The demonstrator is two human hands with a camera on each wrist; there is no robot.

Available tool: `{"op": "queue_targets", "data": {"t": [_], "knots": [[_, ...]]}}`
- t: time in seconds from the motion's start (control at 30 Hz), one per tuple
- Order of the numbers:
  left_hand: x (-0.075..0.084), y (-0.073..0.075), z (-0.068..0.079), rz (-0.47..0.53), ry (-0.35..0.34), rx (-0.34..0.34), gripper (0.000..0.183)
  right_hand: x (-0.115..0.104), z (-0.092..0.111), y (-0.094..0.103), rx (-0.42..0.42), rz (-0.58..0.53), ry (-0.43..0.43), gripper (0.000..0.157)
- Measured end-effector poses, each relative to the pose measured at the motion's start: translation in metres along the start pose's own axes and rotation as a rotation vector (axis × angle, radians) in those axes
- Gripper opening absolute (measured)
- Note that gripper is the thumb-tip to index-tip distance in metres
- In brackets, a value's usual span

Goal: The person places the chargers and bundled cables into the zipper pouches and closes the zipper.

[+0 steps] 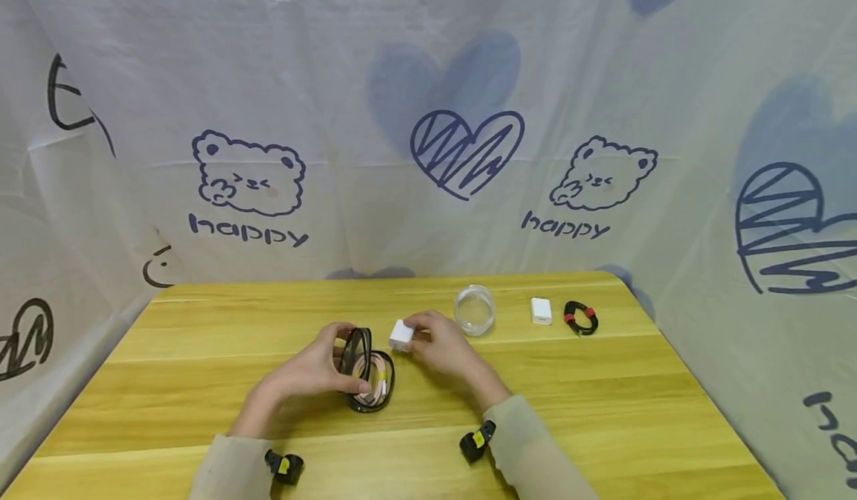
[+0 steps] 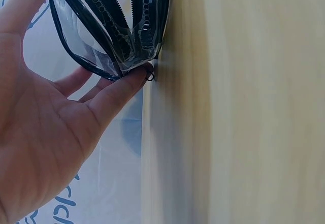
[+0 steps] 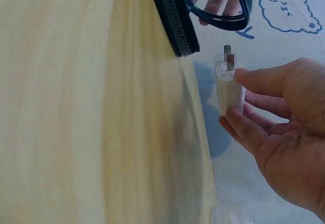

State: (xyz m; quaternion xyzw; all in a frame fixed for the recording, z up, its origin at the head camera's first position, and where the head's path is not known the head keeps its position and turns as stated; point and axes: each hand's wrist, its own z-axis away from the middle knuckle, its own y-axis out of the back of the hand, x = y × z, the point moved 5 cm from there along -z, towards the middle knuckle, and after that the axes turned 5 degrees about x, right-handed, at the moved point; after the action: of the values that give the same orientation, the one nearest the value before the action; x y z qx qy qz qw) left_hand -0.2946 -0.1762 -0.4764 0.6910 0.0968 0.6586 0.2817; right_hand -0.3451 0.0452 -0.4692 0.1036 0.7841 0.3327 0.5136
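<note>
My left hand grips the raised side of a clear zip pouch with black trim, thumb at its lower edge. The pouch stands unzipped on the table, its zipper teeth parted in the left wrist view. Inside lies a coiled pale pink cable with a yellow tie. Just right of the pouch, my right hand pinches a white charger plug between thumb and fingers. Two metal prongs on the plug point toward the pouch in the right wrist view, with a gap between them.
On the wooden table, a clear round container stands right behind my right hand. Farther right lie a second white charger plug and a black coiled cable with red bands. A printed curtain hangs behind the table.
</note>
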Motion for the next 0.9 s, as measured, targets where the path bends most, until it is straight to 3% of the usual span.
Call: {"op": "queue_targets", "data": {"t": [0.37,0.9], "knots": [[0.003,0.002,0.002,-0.001,-0.019,-0.006,0.111,-0.020,0.002,-0.002,-0.082,-0.091,0.051,0.036],[0.002,0.003,0.003,0.052,-0.004,-0.025,0.107,-0.040,0.012,-0.026,-0.243,-0.047,0.094,0.038]]}}
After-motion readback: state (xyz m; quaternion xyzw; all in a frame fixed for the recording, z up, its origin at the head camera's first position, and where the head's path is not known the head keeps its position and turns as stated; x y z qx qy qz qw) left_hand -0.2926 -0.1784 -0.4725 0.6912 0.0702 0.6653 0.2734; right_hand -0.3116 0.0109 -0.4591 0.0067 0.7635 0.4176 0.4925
